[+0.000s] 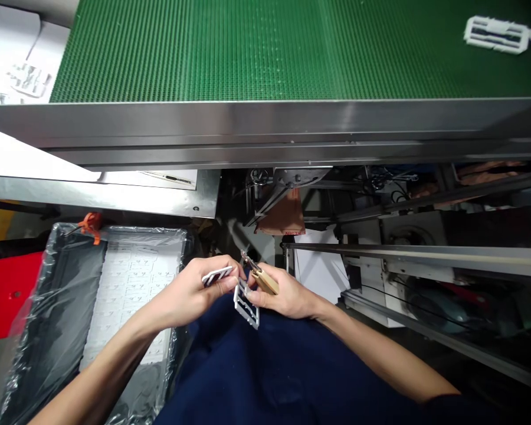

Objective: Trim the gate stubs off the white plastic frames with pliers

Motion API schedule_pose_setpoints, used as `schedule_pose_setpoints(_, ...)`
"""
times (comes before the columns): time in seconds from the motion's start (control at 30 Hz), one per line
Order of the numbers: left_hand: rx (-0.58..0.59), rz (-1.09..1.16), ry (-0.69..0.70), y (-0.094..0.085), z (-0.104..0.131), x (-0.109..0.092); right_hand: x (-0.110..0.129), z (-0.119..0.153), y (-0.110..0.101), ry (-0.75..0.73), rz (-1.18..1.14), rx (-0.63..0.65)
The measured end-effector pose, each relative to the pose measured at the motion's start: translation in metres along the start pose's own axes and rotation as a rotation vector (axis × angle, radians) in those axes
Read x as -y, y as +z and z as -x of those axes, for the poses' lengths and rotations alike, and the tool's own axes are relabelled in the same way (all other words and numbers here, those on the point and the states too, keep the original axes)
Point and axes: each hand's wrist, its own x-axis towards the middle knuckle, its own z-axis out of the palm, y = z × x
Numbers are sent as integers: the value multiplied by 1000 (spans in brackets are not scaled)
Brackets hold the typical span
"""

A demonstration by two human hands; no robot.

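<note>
My left hand (203, 292) is closed on a white plastic frame part (216, 275) with slots, pinched between thumb and fingers. A second white slotted frame (248, 307) hangs tilted between my two hands, and my right thumb and fingers touch its upper end. Whether it is joined to the first part I cannot tell. In my right hand (287, 293) are nippers (265, 280) with tan handles, their metal jaws pointing up and to the left. Both hands are held close together in front of my dark blue clothing.
A green ribbed conveyor belt (292, 47) with a metal edge (265, 127) runs across the top, bearing white frames (495, 34) at right. At lower left, a plastic-lined crate (57, 277) holds rows of white parts (128, 289). Metal rails (425, 255) stand at right.
</note>
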Motion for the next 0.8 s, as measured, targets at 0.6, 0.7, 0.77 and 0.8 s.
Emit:
schedule_pose_setpoints(0.6, 118, -76, 34, -4, -10, -21, 83, 34, -55, -120, 1255, 108)
schedule_pose_setpoints(0.7, 137, -121, 34, -4, -12, -23, 92, 34, -57, -152, 1323, 131)
schedule_pose_setpoints(0.77, 152, -155, 39, -4, -14, -26, 100, 34, -58, -168, 1395, 136)
schedule_pose_setpoints(0.8, 158, -171, 40, -4, -14, -27, 103, 33, -59, -171, 1429, 141)
